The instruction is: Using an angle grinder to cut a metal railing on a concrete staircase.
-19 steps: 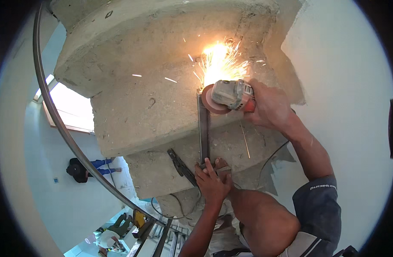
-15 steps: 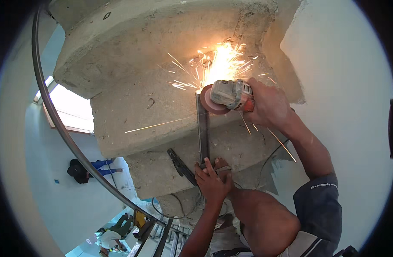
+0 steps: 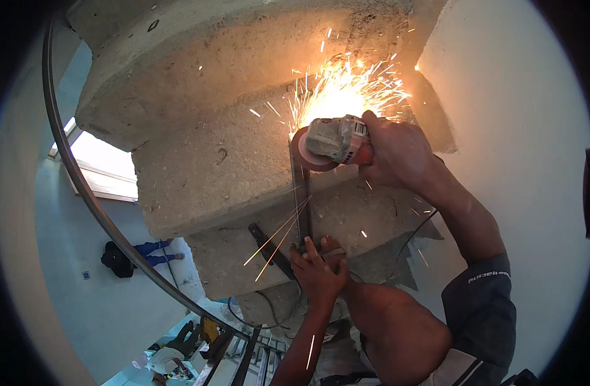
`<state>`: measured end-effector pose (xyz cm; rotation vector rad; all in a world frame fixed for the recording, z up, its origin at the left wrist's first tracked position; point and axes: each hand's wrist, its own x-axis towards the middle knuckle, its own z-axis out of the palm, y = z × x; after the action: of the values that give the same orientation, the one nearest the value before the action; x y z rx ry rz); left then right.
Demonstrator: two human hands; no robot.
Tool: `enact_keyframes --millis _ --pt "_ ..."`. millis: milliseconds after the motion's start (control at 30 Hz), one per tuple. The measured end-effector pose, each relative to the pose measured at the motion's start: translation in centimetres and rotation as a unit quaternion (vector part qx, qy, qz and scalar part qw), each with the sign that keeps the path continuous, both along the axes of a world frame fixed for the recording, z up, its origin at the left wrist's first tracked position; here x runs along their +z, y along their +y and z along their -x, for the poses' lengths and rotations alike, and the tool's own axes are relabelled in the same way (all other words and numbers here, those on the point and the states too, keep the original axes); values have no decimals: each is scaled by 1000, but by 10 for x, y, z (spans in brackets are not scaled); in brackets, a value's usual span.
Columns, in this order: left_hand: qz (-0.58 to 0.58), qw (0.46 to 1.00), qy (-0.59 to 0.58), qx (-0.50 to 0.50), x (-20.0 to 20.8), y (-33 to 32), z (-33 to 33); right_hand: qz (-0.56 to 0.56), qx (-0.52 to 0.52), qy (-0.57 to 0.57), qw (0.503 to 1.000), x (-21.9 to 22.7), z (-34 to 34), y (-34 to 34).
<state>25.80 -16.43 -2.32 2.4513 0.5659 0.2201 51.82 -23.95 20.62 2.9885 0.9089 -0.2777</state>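
Observation:
My right hand is closed round the body of an angle grinder with a reddish disc. The disc meets the far end of a dark, straight metal bar, and bright sparks spray away over the concrete. At the bar's near end my left hand grips it, fingers over the metal. My bare foot is right beside that hand. A dark clamp-like tool lies left of the bar; its exact kind is unclear.
Rough concrete steps carry the bar. A curved metal rail runs along the open left side. Far below are one person and another person. Cables loop near my foot; a pale wall rises at right.
The grinder and my right hand have shifted slightly left. The sparks now spread wider to the right. My left hand stays on the bar.

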Motion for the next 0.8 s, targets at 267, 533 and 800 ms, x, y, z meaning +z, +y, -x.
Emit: enact_keyframes --millis 267,533,800 --pt "-19 999 -28 2 6 -6 -6 3 -10 28 1000 5 1 3" --pt "6 1000 -21 -10 4 -1 -3 4 0 0 1000 -1 -1 -7" --pt "-6 1000 -14 -16 0 1 2 -21 -54 -38 998 -9 -22 -21"
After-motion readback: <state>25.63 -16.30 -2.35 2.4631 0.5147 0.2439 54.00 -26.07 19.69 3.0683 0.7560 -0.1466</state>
